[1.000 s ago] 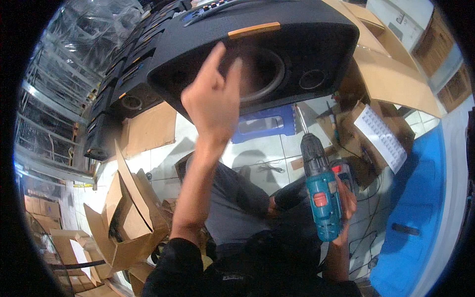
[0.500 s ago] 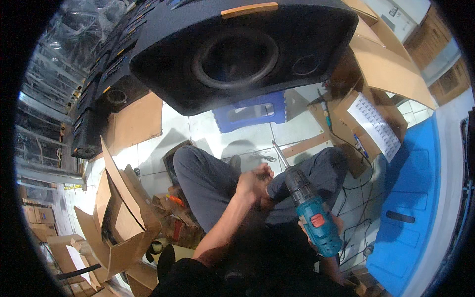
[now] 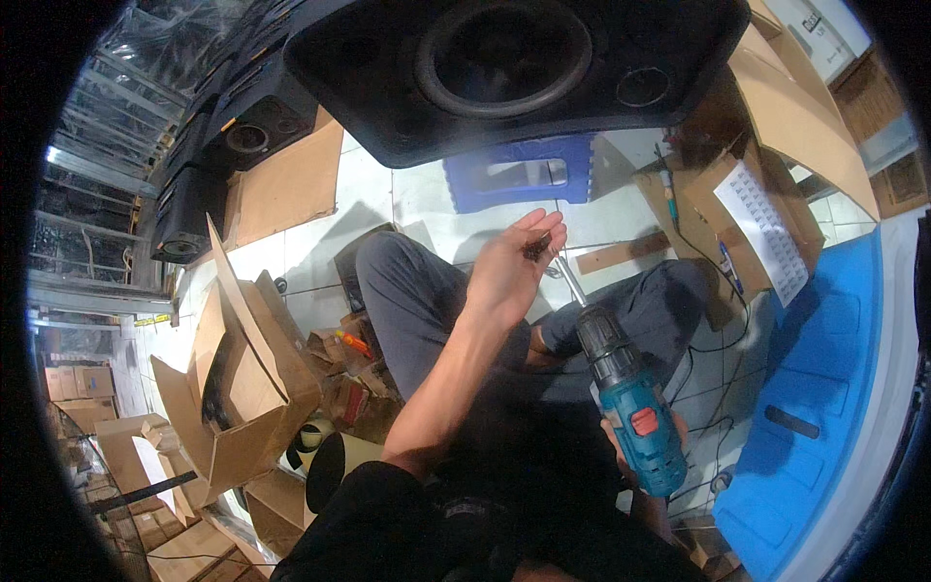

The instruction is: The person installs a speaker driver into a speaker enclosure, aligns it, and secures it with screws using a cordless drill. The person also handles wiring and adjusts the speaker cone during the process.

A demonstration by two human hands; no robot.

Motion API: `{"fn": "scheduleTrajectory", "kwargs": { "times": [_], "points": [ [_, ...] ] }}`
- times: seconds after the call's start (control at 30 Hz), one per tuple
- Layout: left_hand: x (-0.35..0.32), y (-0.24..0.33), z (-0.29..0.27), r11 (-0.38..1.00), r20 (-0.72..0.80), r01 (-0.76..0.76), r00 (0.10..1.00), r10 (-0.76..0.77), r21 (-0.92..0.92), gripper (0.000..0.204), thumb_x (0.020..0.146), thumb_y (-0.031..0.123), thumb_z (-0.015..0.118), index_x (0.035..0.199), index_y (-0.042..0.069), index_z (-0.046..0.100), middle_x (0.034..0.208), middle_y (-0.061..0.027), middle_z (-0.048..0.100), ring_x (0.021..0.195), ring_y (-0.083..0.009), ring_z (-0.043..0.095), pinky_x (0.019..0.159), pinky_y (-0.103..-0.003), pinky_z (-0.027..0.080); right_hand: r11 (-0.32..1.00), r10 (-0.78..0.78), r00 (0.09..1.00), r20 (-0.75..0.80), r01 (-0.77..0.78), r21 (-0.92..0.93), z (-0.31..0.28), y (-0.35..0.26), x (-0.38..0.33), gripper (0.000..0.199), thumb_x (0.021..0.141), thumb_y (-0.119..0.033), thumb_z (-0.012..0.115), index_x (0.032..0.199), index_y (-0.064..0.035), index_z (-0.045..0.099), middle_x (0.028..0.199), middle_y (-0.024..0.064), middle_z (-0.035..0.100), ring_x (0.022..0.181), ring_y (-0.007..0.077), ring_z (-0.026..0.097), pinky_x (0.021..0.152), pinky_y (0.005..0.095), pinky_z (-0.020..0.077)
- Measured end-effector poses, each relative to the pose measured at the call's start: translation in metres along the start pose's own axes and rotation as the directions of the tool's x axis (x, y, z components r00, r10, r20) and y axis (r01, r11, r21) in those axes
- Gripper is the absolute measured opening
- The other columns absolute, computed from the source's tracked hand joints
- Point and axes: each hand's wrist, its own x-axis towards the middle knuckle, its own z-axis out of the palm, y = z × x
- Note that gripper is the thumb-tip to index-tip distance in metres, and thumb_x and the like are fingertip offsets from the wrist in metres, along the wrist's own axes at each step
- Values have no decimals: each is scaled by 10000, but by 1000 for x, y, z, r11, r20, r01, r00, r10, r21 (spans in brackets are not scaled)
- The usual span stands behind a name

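Note:
My left hand [image 3: 509,276] is turned palm up, with a small cluster of dark screws [image 3: 535,250] lying on its cupped fingers. My right hand [image 3: 615,442] is closed round the handle of a teal and black cordless drill [image 3: 621,388], which hides most of that hand. The drill's long steel bit [image 3: 573,283] points away from me, its far end close to my left fingertips. Beyond my hands a big black speaker cabinet [image 3: 378,107] with a round woofer [image 3: 504,58] rests over a blue step stool [image 3: 465,184].
Open cardboard boxes [image 3: 247,427] crowd the left side, and more black speakers [image 3: 252,136] stand at the far left. A printed sheet [image 3: 761,228], a blue pen [image 3: 730,267] and a soldering iron [image 3: 669,189] with its cord lie at right. A blue plastic panel [image 3: 795,417] borders the right.
My left hand has risen and moved away from me, turning palm up so the screws show. The drill has shifted slightly right in view. The view has tilted down, raising the speaker in the picture.

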Motion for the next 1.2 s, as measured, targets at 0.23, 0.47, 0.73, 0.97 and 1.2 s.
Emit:
{"fn": "scheduleTrajectory", "kwargs": {
  "times": [0.23, 0.47, 0.73, 0.97, 1.2],
  "points": [
    [-9, 3, -1, 999, 25, -31, 999, 30, 36, 320, 1010, 22, 459, 1285, -133, 410, 1232, -224, 534, 1118, -274, 579, 1041, -350, 500, 1000, -16, 1000, -13, 15, -20, 0, -2, -3, 442, 855, -402, 732, 1063, -60, 544, 905, 94, 617, 730, 203, 638, 685, 330, 536],
    [-5, 1, -9, 1000, -38, -3, 999, 2, -22, 315, 1024, 57, 464, 1266, -140, 428, 1191, -215, 542, 1102, -283, 599, 1023, -352, 517, 967, -110, 993, -46, 97, -235, 11, 9, -24, 375, 847, -375, 753, 998, -88, 566, 855, 45, 613, 709, 174, 624, 678, 307, 526],
    [-13, 5, -2, 996, 42, -31, 999, 28, 86, 336, 1024, 58, 421, 1271, -168, 413, 1227, -260, 533, 1111, -299, 604, 1023, -353, 500, 999, -30, 998, -60, 29, -22, 8, -5, -7, 375, 787, -304, 820, 1038, -117, 613, 919, 48, 659, 823, 241, 651, 787, 399, 521],
    [-11, 2, -17, 968, 48, -67, 997, 57, 242, 301, 1025, 169, 531, 1193, -81, 546, 938, -79, 621, 819, -153, 604, 779, -273, 501, 997, 3, 999, 33, -5, 72, 1, -11, 11, 407, 763, -319, 832, 1034, -113, 609, 943, 52, 663, 841, 251, 655, 795, 419, 516],
    [-13, 2, -15, 958, 62, -70, 997, 55, 278, 289, 1006, 183, 576, 1149, -66, 597, 864, -39, 581, 743, -128, 516, 731, -256, 433, 999, -24, 997, -68, 26, 25, 2, -11, 14, 274, 803, -318, 792, 890, -124, 618, 870, 25, 672, 739, 198, 659, 741, 394, 536]
  ]
}}
